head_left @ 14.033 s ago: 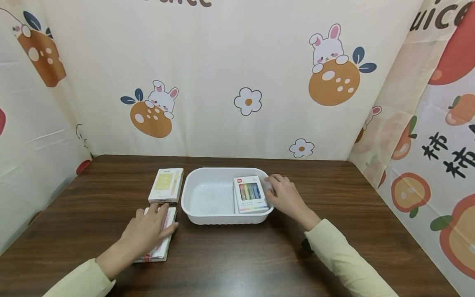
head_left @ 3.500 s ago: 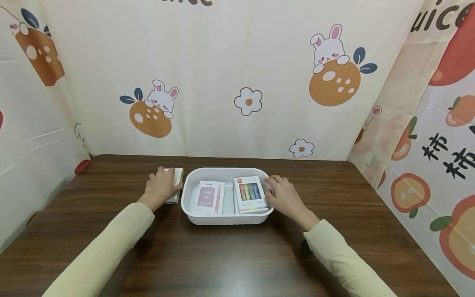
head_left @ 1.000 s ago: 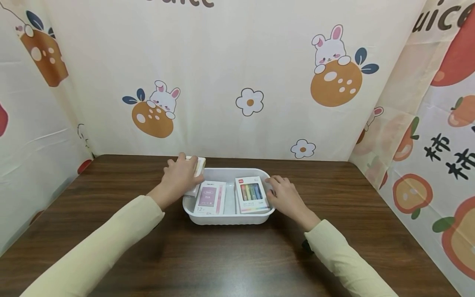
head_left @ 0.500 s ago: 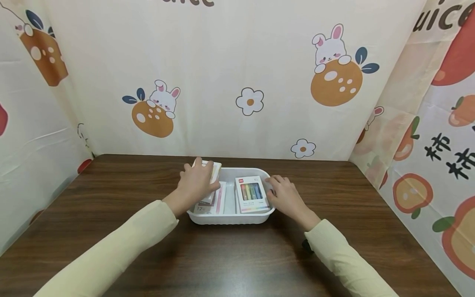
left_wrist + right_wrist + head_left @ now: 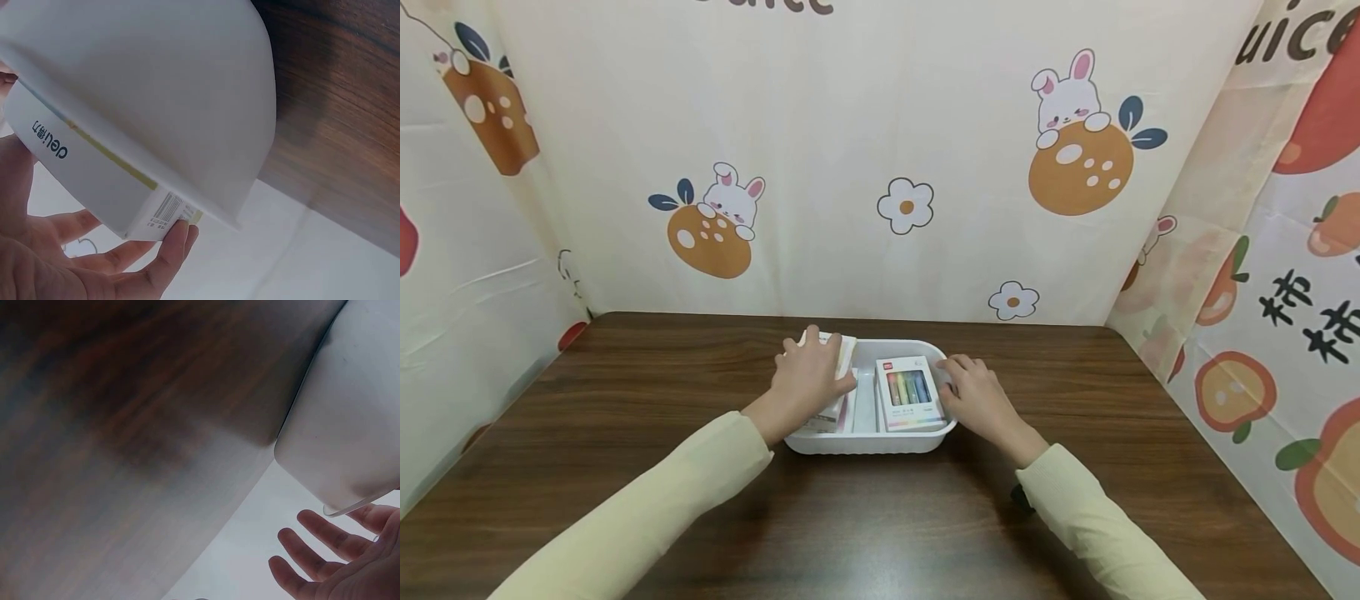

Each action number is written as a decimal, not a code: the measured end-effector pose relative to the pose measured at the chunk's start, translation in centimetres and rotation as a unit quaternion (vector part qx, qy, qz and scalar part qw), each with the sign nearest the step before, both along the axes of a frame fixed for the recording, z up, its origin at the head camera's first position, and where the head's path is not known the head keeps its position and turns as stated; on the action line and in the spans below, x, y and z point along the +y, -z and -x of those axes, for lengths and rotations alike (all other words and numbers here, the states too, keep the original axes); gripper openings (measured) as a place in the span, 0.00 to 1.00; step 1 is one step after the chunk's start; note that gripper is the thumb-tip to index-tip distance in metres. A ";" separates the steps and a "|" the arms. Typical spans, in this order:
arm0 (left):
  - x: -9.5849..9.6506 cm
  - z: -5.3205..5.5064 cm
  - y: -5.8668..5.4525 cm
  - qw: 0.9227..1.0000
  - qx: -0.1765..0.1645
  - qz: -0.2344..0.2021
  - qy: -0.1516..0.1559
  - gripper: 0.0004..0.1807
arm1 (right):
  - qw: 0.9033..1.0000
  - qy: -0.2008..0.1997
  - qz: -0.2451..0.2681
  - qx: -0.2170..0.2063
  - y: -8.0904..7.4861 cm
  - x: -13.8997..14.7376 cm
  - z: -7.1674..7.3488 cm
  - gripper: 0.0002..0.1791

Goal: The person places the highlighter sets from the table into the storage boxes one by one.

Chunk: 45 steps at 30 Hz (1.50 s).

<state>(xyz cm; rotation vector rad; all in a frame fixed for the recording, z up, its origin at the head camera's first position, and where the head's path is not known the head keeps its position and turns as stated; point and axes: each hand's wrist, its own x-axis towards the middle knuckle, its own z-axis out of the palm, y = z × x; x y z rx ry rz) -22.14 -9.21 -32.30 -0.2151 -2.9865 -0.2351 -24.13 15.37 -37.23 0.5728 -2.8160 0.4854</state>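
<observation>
My left hand [image 5: 807, 379] grips a white box with yellow edging [image 5: 847, 354] over the left half of a white plastic tub [image 5: 867, 443]. In the left wrist view this box [image 5: 87, 165] reads "deli", and fingertips press its barcoded end just above the rim. Beneath it a white box with a pink stripe [image 5: 850, 412] lies in the tub, mostly covered. On the tub's right side lies a white box picturing coloured sticks [image 5: 912, 412]. My right hand [image 5: 981, 400] touches the tub's right rim; the right wrist view shows several fingers extended, most outside the wall.
The tub stands on a dark wood-grain table [image 5: 880, 533]. Behind the table hangs a pale printed cloth [image 5: 820, 250], and more printed cloth [image 5: 1247, 433] closes the right side.
Earlier, my left hand moved the pink-striped box into the tub. It then lifted the yellow-edged box from the table's left and carried it rightward over the tub. My right hand stays put.
</observation>
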 end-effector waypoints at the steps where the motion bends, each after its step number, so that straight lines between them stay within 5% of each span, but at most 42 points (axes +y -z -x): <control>1: 0.1 0.0 0.0 1.000 0.002 0.003 0.001 0.34 | 1.000 0.000 0.000 0.001 0.0 0.0 0.0 0.20; 9: 0.5 -0.6 0.5 0.999 0.029 0.010 0.012 0.31 | 1.000 0.001 0.001 0.001 0.0 0.0 -0.1 0.21; 25: 0.6 -0.5 2.6 1.000 0.023 0.018 0.007 0.29 | 1.000 0.007 0.004 -0.004 0.0 0.0 -0.1 0.20; 45: 0.5 -0.3 2.9 1.000 0.012 0.006 0.007 0.30 | 1.000 0.010 0.004 -0.008 0.1 0.1 -0.1 0.20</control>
